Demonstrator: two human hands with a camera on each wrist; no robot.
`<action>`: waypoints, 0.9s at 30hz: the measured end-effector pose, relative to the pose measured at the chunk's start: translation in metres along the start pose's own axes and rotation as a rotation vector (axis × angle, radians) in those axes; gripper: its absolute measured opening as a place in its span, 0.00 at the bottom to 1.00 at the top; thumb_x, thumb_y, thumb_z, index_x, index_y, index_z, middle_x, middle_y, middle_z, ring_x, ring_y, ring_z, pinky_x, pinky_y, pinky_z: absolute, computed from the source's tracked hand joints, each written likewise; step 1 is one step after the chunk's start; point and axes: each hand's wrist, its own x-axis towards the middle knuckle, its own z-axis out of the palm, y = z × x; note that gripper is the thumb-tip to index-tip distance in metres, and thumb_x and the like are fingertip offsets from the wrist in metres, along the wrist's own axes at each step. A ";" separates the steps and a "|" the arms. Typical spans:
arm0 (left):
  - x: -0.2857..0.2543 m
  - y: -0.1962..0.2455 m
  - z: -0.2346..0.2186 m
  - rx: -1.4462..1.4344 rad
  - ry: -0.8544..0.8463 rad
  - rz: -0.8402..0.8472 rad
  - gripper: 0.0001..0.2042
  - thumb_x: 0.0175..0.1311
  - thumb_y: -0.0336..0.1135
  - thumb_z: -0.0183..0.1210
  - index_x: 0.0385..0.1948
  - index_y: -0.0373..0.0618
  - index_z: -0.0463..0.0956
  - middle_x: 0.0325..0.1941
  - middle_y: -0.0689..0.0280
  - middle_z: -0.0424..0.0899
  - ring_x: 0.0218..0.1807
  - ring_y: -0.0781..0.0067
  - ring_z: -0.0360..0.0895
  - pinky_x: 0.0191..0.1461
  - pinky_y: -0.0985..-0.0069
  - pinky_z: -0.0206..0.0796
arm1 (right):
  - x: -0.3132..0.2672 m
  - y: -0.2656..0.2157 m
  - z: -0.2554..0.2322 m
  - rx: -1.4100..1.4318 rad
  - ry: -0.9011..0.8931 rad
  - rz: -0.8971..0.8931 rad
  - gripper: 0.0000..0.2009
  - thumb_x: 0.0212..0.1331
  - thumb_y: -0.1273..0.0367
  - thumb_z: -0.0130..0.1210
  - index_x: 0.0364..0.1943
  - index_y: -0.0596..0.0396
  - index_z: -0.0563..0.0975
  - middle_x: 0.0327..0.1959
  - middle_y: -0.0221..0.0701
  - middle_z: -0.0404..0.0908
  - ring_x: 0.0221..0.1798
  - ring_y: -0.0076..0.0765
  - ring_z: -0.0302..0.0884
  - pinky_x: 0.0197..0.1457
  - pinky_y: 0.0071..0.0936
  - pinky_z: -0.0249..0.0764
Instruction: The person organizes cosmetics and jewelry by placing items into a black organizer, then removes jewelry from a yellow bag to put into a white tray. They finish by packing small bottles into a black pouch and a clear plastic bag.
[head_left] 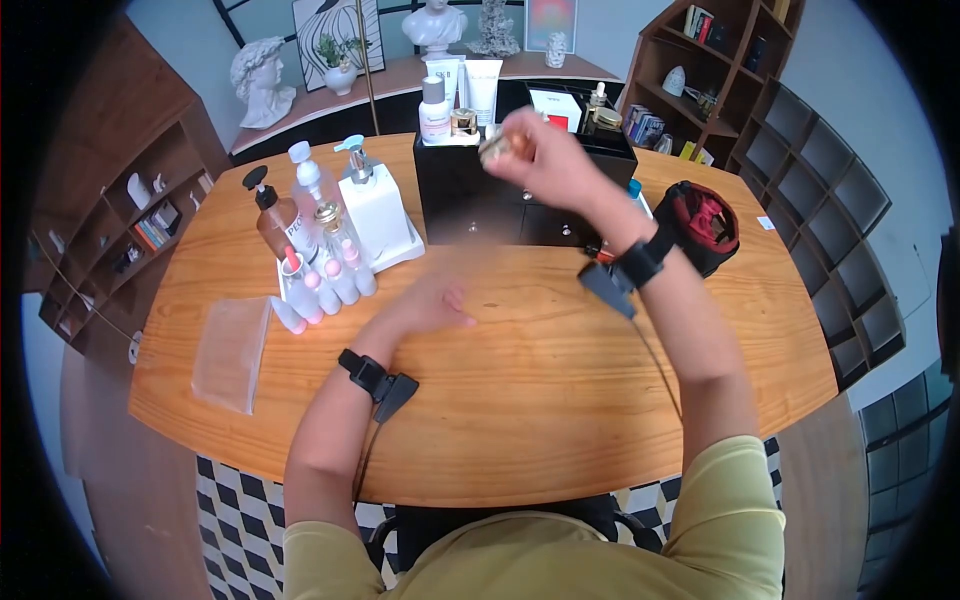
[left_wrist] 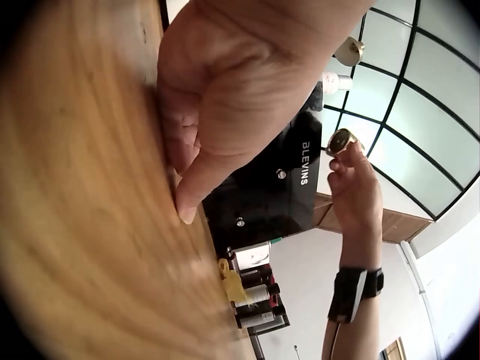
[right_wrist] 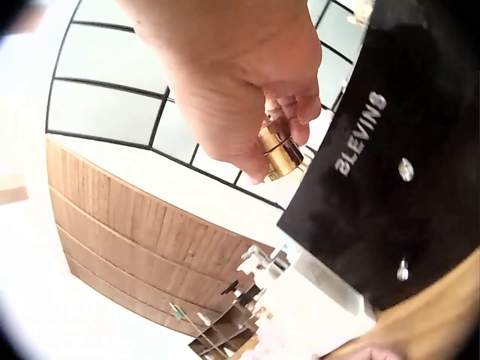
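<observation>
My right hand is raised at the top of a black drawer box and pinches a small gold cosmetic jar between thumb and fingers. In the left wrist view the jar's round end shows dark with a gold rim. Lower down, my left hand hovers close over the wooden table in front of the box, partly blurred. Its fingers hang loosely bent and hold nothing. On top of the box, left of my right hand, stand white tubes, a white bottle and another gold-capped jar.
To the left, a white tray bears pump bottles, a white dispenser and several small pink-capped bottles. A clear pouch lies at the table's left. Right of the box sits a dark round bag with a red lining. Cables trail from both wrists.
</observation>
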 end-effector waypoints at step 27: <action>0.000 0.006 0.001 0.054 0.004 -0.005 0.25 0.44 0.35 0.75 0.43 0.42 0.72 0.36 0.70 0.74 0.37 0.80 0.72 0.43 0.83 0.69 | 0.071 0.049 -0.017 -0.292 -0.318 0.119 0.21 0.63 0.67 0.54 0.61 0.48 0.67 0.33 0.36 0.81 0.33 0.29 0.78 0.41 0.27 0.73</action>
